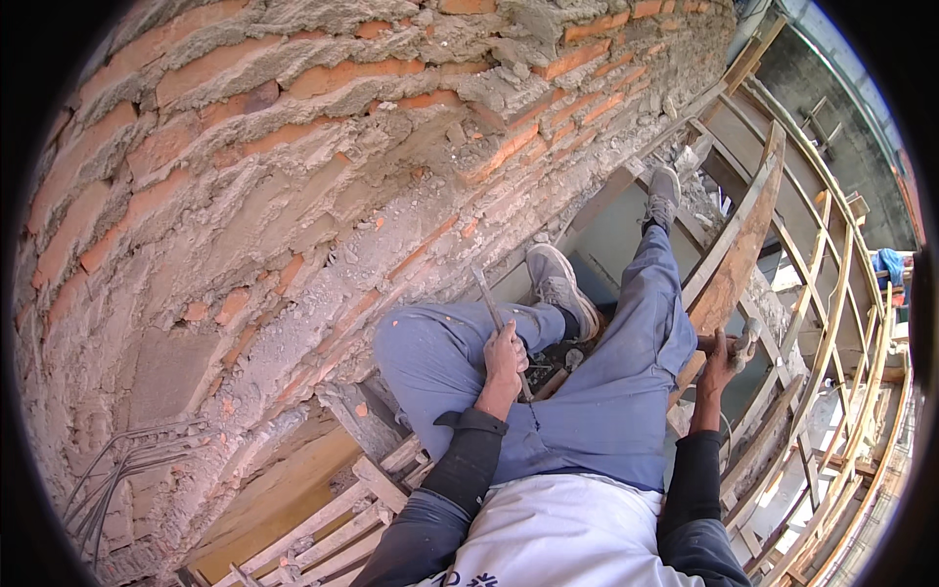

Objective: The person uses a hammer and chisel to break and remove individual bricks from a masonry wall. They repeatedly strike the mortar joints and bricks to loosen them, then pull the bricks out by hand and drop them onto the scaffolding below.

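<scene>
My left hand [505, 360] is closed around a long thin metal chisel [486, 293], above my left thigh. The chisel's upper end points toward the brick wall [323, 186], and its lower end shows below my fist. Out to the right, beside my right knee, my right hand [719, 368] grips a hammer [749, 334]; its head is small in view and partly hidden by the fingers. The wall ahead and to the left has rough mortar and exposed orange bricks. Neither tool touches it.
My shoes [559, 286] rest among boards over gaps. A broad curved plank [736, 245] runs past my right leg. Wooden scaffold poles [827, 323] fill the right side. Bent steel bars [117, 470] stick out at lower left, near wooden slats [328, 543].
</scene>
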Demonstrator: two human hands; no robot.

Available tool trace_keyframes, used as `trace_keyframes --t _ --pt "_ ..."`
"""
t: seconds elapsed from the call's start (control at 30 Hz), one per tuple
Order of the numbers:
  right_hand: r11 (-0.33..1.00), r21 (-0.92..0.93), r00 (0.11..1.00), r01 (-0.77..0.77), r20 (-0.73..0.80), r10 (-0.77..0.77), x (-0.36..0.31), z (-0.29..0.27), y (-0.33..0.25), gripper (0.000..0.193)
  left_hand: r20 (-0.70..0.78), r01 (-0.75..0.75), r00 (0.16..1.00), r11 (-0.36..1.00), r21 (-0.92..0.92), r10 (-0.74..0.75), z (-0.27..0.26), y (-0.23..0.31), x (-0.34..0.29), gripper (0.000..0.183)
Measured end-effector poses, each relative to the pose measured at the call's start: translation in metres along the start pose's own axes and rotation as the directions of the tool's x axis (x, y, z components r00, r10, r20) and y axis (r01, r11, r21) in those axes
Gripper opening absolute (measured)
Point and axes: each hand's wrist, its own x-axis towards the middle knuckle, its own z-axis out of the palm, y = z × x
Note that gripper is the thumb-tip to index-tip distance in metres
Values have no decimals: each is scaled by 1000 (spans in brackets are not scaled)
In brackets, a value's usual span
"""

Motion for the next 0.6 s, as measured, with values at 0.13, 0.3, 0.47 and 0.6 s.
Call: trace_keyframes --t 0.13,0.3,0.47,0.6 --pt "997 -72 999 -1 39 4 -17 1 -12 20 -495 2 858 965 264 134 23 -9 5 48" --pt "999 -53 984 -7 179 17 3 -17 -2 21 -627 26 776 989 145 72 44 -22 27 46" --pt "991 72 976 117 176 -128 19 -4 -49 37 -468 -13 881 992 124 70 9 -14 17 50" --pt "912 -172 926 372 131 -353 33 3 -184 26 -463 -12 883 990 137 75 -5 -13 11 53"
